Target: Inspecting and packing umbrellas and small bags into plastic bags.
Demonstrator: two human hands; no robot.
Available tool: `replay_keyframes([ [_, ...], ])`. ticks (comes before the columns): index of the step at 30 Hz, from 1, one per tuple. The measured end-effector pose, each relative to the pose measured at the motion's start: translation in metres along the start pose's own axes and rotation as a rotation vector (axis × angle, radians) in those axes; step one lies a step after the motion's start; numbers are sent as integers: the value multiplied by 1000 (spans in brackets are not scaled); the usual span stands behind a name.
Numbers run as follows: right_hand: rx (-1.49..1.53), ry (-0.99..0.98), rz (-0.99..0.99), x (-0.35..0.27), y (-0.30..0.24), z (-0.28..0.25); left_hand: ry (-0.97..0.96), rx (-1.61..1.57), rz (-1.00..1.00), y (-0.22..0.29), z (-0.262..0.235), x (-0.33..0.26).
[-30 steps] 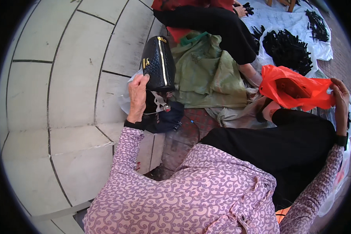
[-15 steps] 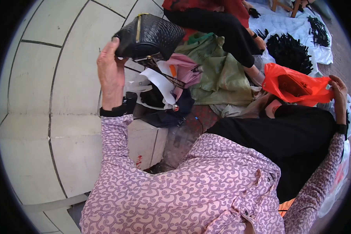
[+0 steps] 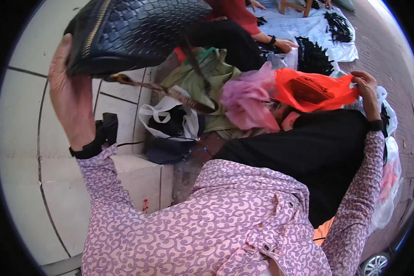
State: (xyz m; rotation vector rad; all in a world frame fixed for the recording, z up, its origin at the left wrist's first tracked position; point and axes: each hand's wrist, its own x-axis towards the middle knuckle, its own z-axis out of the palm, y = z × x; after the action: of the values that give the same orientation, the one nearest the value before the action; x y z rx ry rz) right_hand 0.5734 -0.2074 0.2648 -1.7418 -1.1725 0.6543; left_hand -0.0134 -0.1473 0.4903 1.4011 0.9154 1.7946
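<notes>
My left hand grips the end of a black handbag with a woven-look surface and a gold zipper, raised at the upper left. From the handbag hangs a strap, partly blurred. My right hand pinches the rim of a red plastic bag, which gapes open above my black-trousered leg. Inside it lies a flat item, tinted red, whose kind I cannot make out. A crumpled pink plastic bag sits against the red one.
A white carrier bag with dark contents and a dark blue cloth-like thing lie by the tiled ledge. Behind is a green sack. A co-worker's hand reaches toward black strips on a white sheet.
The handbag has come closer and up to the left in my left hand. The pink plastic shows more fully beside the red bag. The view has shifted, and my right hand keeps its grip.
</notes>
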Motion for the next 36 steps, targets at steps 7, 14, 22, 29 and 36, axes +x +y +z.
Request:
replay_keyframes([
  [7,-29,48,-17,-1,-8,3,-253,546,501,28,-37,-18],
  [14,82,106,90,-10,-6,2,-280,-48,155,-13,37,-25],
  [22,67,106,95,-6,10,5,-485,-352,-409,-30,90,-35],
  [29,16,-8,103,-6,7,-2,-429,353,-524,-43,-62,11],
  [36,3,-29,143,-8,0,3,-567,966,-557,-139,-187,30],
])
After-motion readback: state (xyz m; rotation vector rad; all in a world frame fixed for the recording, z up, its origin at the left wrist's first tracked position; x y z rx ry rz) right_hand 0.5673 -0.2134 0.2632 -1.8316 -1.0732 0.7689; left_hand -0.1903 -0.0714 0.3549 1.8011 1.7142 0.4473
